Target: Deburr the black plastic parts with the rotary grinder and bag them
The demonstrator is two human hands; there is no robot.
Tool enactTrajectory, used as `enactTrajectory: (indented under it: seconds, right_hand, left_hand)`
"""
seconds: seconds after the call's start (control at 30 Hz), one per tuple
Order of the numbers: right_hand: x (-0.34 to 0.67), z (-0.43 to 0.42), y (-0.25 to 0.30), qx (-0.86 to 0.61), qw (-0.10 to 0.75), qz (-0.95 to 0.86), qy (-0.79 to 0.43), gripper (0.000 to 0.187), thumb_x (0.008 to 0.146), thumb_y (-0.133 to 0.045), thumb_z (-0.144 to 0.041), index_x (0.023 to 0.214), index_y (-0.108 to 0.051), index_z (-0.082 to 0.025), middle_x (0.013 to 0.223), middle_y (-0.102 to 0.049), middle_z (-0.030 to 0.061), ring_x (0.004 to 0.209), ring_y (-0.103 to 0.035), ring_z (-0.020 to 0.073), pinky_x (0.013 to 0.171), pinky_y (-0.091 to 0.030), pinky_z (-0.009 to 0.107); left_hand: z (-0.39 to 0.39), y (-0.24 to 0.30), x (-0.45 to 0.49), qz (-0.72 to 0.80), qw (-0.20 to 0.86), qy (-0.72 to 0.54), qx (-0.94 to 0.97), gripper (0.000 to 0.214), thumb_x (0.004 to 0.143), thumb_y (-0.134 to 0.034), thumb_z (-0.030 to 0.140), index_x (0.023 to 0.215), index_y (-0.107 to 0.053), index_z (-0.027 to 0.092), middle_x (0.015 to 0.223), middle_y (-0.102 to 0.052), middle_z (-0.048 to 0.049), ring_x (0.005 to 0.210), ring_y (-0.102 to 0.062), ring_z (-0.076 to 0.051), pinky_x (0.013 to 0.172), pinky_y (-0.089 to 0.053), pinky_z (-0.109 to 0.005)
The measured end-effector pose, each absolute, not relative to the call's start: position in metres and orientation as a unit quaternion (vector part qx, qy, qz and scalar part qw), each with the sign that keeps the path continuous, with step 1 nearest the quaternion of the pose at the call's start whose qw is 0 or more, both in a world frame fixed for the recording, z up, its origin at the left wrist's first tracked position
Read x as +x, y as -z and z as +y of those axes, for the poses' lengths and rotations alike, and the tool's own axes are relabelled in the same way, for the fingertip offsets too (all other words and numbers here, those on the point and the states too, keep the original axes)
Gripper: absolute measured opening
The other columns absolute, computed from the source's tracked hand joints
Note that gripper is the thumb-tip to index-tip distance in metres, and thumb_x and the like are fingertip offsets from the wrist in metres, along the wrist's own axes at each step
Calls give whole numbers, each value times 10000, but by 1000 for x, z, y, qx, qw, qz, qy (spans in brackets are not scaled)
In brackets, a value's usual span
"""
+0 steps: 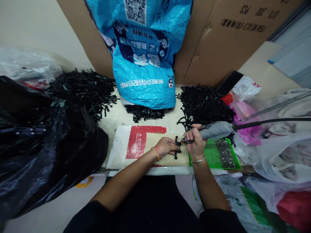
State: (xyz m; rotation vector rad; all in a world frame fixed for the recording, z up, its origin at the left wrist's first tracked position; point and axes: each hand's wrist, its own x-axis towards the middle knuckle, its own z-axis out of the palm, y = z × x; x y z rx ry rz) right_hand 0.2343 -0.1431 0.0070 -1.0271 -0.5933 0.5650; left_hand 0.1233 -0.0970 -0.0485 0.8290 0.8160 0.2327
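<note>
Between the fingers of my left hand (165,147) is a small black part (176,152) with thin arms, held over the beige textured mat (161,158). My right hand (195,142) is wrapped round a grey electric screwdriver (213,131), which lies nearly level and points left. Its tip meets the black part or comes very close; I cannot tell which. Under my right wrist, a green tray (209,161) holds many tiny dark and silvery bits, probably screws, heaped in its right half.
Heaps of black parts (82,90) lie at the back left and back right (206,103). A blue woven sack (145,81) hangs over another heap. At left bulges a black plastic bag (80,145). A phone-like dark slab (229,82) leans behind. Cord and spring trail right, above plastic bags (286,158).
</note>
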Motion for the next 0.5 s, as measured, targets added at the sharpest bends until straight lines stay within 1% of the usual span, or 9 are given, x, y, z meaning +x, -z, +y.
enactTrajectory:
  seconds: [0.1,0.27,0.5]
  right_hand:
    - [234,-143,-6,-480,793,-274,-257,244,759,-699,-399,880,-576,-227,465,-355,-111,411,-352,77,500,-402,252]
    - [235,-144,-6,-486,788,-276,-257,243,765,-691,-405,886,-570,-233,467,-350,-111,412,-352,77,502,-403,254]
    - [235,-145,-5,-478,794,-283,-249,226,779,-680,-407,882,-566,-240,465,-343,-113,411,-350,75,505,-399,250]
  left_hand:
    - [-97,48,123,381,831,-106,391,257,596,-852,104,749,-647,85,707,-700,-58,636,-680,-148,557,-557,-229]
    - [-97,49,123,383,831,-108,388,297,568,-877,135,744,-644,84,710,-701,-62,633,-681,-149,566,-559,-231]
    - [-97,47,123,380,833,-105,389,275,576,-869,121,736,-648,81,711,-699,-68,624,-675,-148,551,-556,-231]
